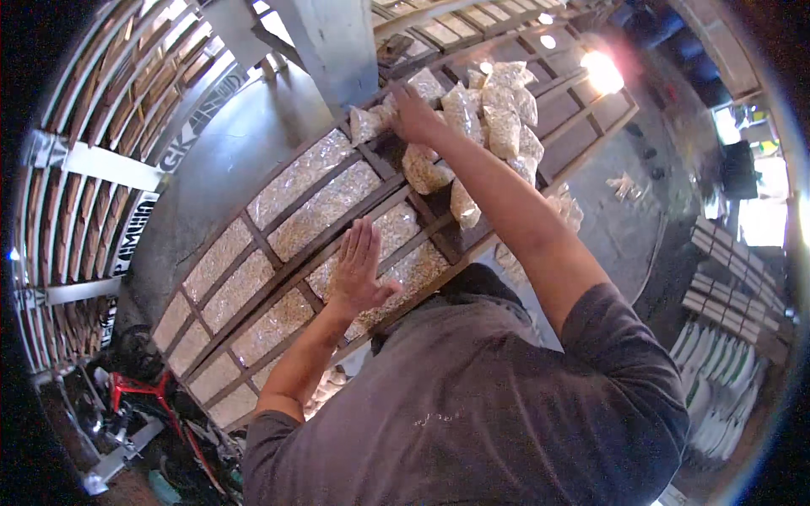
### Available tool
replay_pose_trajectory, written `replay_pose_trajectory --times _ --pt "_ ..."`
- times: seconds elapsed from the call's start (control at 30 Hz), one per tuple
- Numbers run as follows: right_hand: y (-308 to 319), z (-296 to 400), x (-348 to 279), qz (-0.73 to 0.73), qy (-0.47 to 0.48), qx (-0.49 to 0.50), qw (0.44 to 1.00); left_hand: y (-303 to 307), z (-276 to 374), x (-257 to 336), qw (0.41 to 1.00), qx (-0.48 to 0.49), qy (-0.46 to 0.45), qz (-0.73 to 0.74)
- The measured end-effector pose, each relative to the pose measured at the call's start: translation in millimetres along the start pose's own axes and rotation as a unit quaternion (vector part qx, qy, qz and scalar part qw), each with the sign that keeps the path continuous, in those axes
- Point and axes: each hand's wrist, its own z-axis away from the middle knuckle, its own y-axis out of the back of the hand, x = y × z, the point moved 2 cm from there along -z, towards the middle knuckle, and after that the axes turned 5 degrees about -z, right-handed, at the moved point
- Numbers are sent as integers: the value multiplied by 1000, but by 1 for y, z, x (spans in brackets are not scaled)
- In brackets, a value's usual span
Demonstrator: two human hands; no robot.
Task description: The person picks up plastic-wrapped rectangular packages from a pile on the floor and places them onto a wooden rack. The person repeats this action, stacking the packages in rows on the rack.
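My left hand (pixel 362 269) lies palm down, fingers extended, over clear plastic bags of pale beans or grain (pixel 395 228) set flat in the wooden slatted rack (pixel 278 259). It holds nothing. Farther out, my right hand (pixel 414 117) reaches to the rack's far side and touches a small filled bag (pixel 370 123). Its fingertips are partly hidden, so I cannot tell whether they grip it. Plump filled bags (pixel 503 120) are heaped beside my right forearm. One rounded bag (pixel 427 169) lies below the right wrist.
A pale post (pixel 335 44) stands just beyond the rack's far edge. Tall slatted shelving (pixel 120 164) rises at the left, above a red bicycle frame (pixel 136 389). More bags (pixel 565 205) sit low by my right side. Stacked racks and white sacks (pixel 715 379) stand at the far right.
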Motion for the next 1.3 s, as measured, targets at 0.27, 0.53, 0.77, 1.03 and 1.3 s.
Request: replay_pose_trajectory --times 0.27,0.53,0.77,1.03,1.3 --pt "8 -25 67 177 -26 -91 980 -55 -25 2 970 -198 -43 -137" --pt "16 -70 97 -9 -115 -40 993 -76 -48 17 937 -225 73 -257" --pt "109 30 -86 -145 17 -159 976 -80 -100 50 570 118 426 693" --pt "137 183 -162 -260 45 -237 935 -58 -36 14 362 245 330 837" --pt "133 152 -136 -334 -63 -200 919 -15 92 42 413 348 464 702"
